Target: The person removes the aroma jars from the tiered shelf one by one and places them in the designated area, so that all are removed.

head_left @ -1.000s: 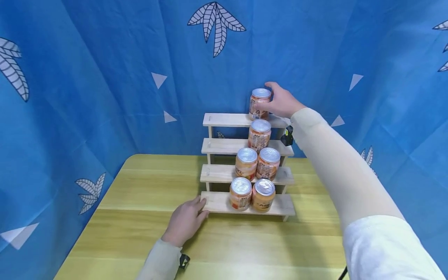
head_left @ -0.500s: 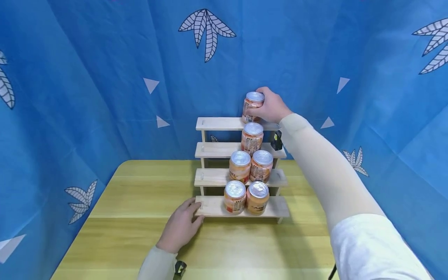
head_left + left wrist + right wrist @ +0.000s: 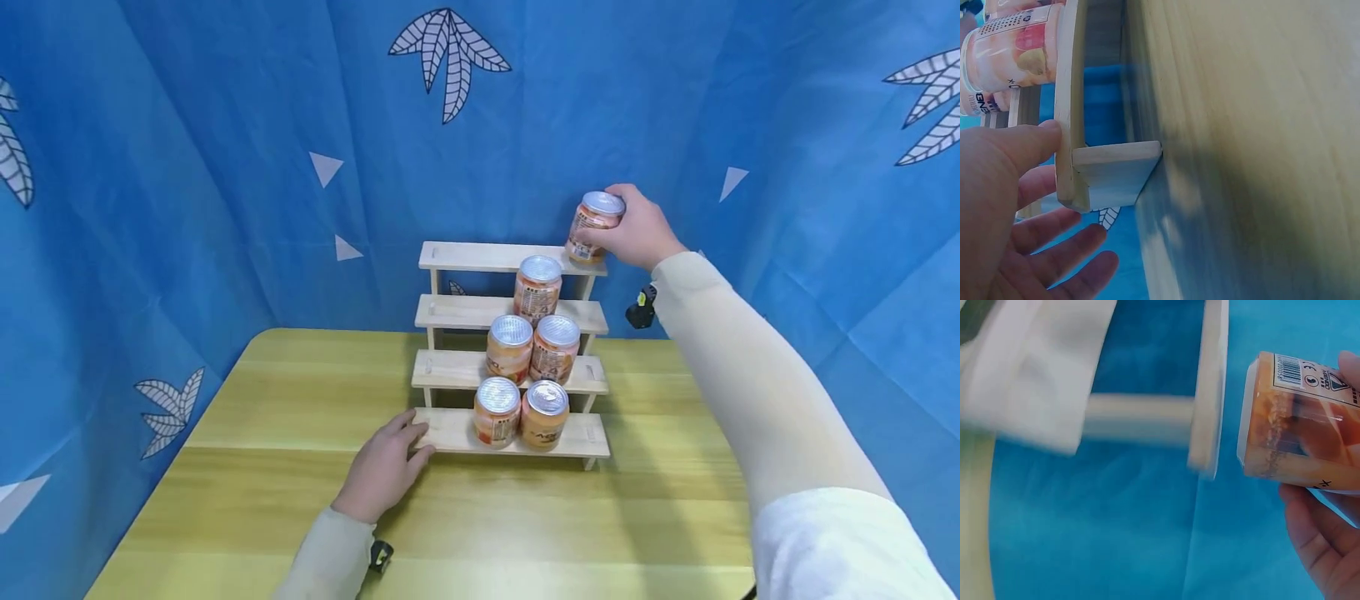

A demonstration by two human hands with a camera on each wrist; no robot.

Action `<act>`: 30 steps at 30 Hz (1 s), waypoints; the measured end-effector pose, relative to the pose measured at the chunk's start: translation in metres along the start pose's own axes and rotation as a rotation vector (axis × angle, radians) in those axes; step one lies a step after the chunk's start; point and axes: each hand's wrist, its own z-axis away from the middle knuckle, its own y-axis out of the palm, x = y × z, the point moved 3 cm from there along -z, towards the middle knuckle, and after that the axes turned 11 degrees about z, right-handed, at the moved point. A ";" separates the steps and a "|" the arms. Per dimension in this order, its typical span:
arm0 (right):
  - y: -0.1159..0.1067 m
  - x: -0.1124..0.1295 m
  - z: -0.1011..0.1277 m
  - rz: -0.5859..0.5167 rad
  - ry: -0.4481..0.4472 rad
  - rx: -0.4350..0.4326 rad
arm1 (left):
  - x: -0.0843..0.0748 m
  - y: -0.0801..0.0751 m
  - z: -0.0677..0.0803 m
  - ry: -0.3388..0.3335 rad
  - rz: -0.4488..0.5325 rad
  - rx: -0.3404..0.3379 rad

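Where gripped — can partly hidden.

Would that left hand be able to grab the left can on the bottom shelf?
Probably yes: the left hand touches the left end of the bottom shelf, and only bare wood shows between it and the left can.

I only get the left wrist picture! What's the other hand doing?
Observer: The right hand is holding a can by the right end of the top shelf.
Operator: Is it touching the shelf?
Observer: No, the right wrist view shows a gap between them.
Operator: Ooh! And what's on the step just below?
Observer: The second shelf from the top has a single can, standing upright.
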 end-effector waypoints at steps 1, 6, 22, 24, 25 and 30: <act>-0.003 -0.006 0.003 0.002 0.007 -0.003 | 0.000 0.000 -0.001 -0.001 -0.001 0.001; -0.013 -0.037 0.018 0.030 0.042 -0.012 | 0.002 0.001 -0.003 -0.007 -0.001 -0.001; 0.009 -0.096 0.055 0.057 0.033 0.053 | 0.002 -0.001 -0.005 -0.010 -0.042 0.014; 0.019 -0.104 0.060 0.059 0.028 0.069 | 0.001 -0.001 -0.006 -0.006 -0.049 0.017; 0.024 -0.107 0.063 0.056 0.027 0.080 | 0.001 -0.001 -0.006 -0.003 -0.051 0.019; 0.057 -0.124 0.081 0.057 0.025 0.140 | 0.000 0.000 -0.006 -0.006 -0.058 0.029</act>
